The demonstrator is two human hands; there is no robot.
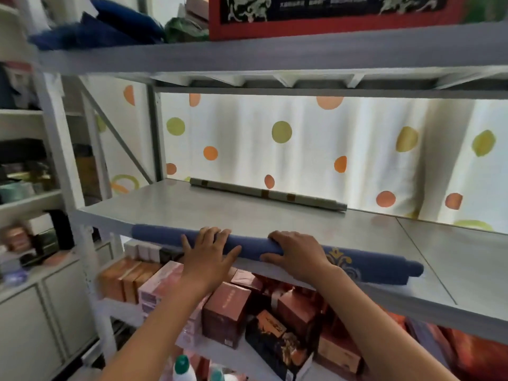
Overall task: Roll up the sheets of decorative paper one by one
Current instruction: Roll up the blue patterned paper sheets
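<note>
A blue roll of decorative paper (365, 264) with a gold ornament lies along the front edge of the grey shelf (275, 213). My left hand (207, 250) lies over the roll left of its middle, fingers spread and curved over its top. My right hand (295, 253) lies on the roll just to the right, fingers curved over the top and thumb at the near side. A second, grey-green roll (264, 193) with brown squares lies at the back of the same shelf, apart from both hands.
A white curtain (302, 149) with orange and green dots hangs behind the shelf. The upper shelf (247, 55) carries a red-framed box and blue cloth. Several red and pink boxes (228, 312) fill the shelf below. More shelving stands at the left.
</note>
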